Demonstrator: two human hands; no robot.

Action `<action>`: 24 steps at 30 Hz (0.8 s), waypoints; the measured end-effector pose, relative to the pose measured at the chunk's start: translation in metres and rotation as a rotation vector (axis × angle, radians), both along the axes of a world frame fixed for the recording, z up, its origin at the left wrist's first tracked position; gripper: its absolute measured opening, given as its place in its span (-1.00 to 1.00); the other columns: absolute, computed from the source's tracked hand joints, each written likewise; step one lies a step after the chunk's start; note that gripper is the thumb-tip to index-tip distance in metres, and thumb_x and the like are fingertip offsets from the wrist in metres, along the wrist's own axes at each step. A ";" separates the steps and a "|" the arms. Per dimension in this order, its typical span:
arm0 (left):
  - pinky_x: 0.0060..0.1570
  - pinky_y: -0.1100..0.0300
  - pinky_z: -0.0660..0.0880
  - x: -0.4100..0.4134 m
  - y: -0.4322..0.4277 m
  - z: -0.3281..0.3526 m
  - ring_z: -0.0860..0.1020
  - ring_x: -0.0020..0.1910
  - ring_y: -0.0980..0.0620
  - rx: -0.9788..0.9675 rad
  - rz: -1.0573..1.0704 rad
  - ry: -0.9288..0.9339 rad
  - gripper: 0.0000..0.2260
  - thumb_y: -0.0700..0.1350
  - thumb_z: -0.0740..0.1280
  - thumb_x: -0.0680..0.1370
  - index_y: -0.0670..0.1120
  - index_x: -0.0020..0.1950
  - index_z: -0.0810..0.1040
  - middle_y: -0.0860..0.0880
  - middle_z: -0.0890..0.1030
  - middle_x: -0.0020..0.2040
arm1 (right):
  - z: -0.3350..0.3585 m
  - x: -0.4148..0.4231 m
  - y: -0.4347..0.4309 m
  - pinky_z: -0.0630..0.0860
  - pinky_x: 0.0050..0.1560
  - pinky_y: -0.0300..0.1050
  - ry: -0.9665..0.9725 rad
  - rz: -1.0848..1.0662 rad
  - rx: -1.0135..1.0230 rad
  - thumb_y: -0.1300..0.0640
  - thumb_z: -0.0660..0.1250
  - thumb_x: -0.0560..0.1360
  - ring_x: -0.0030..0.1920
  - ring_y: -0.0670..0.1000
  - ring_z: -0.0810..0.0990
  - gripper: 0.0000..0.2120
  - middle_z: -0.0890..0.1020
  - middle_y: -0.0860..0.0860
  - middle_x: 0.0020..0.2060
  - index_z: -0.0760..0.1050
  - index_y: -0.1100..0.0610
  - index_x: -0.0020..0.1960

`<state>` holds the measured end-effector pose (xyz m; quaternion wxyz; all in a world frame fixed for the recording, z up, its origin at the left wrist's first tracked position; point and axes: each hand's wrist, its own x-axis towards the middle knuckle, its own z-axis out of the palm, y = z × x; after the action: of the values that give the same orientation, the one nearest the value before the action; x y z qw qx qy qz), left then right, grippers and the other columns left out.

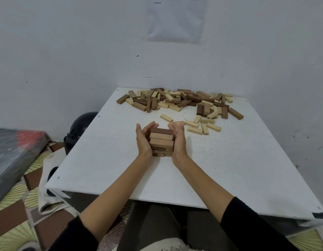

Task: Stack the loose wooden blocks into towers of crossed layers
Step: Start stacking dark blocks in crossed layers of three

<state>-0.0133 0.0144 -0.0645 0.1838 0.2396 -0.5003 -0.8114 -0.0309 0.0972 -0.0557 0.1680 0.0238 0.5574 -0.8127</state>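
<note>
A short tower of crossed layers stands in the middle of the white table, built of light and dark wooden blocks with three blocks showing on top. My left hand presses flat against its left side. My right hand presses flat against its right side. Both palms face inward with fingers straight, squeezing the tower between them. A big heap of loose blocks lies along the table's far edge. Several light blocks lie scattered just beyond my right hand.
The table stands against a white wall with a paper sheet taped to it. A black helmet sits on the floor at the table's left. A wrapped flat object lies far left on a patterned mat.
</note>
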 end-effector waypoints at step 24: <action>0.07 0.13 0.48 0.006 -0.013 0.004 0.57 0.06 0.00 -0.052 -0.161 0.002 -0.44 0.19 -0.06 0.61 -0.14 0.28 0.51 -0.07 0.59 0.17 | -0.014 -0.035 0.059 0.17 0.47 -0.08 0.427 0.561 0.434 0.06 0.53 0.20 0.37 -0.12 0.32 -0.12 0.41 -0.13 0.33 0.24 0.01 0.45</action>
<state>-0.0073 0.0016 -0.0606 0.1248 0.1929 -0.5386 -0.8106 -0.0655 0.1560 -0.0695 0.2546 -0.2629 0.7232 -0.5857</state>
